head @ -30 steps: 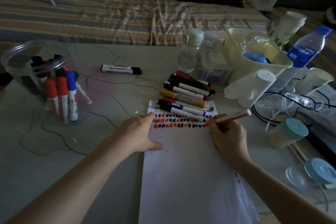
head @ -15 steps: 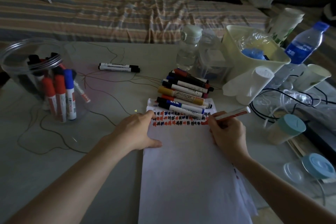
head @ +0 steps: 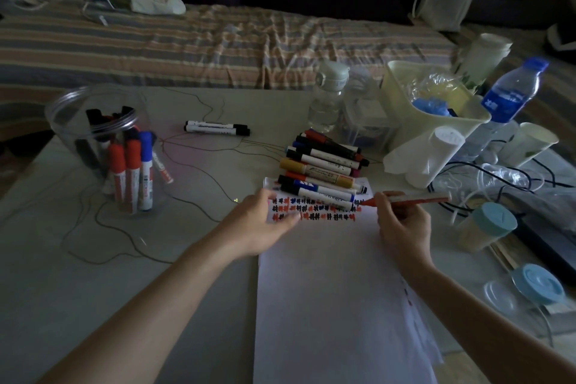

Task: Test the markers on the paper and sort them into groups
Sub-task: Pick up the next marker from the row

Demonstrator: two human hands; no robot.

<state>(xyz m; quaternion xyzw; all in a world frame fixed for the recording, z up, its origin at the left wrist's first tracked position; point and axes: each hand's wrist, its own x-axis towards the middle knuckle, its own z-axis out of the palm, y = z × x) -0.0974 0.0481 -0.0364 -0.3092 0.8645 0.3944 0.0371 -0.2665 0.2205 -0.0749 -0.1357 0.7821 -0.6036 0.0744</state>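
Note:
A white paper sheet [head: 330,290] lies in front of me, with rows of red, black and blue test marks [head: 314,212] near its top. My left hand [head: 263,223] lies flat on the sheet's upper left corner. My right hand [head: 403,224] grips a red marker [head: 414,198] whose tip touches the paper at the right end of the marks. A pile of several markers [head: 321,167] lies across the top of the sheet. Two black markers [head: 216,128] lie apart at the back. A clear jar [head: 93,121] at left holds several red, blue and black markers.
At right stand a cream bin [head: 436,109], water bottles [head: 511,93], paper cups [head: 530,143], a white roll [head: 430,159], blue-lidded jars [head: 489,224] and black cables [head: 498,178]. Thin wires [head: 103,227] loop over the table's left side. A striped bed [head: 218,44] lies beyond the table.
My left hand has slid a little right over the test marks. The red marker in my right hand stays at the right end of the rows. The camera has tipped slightly.

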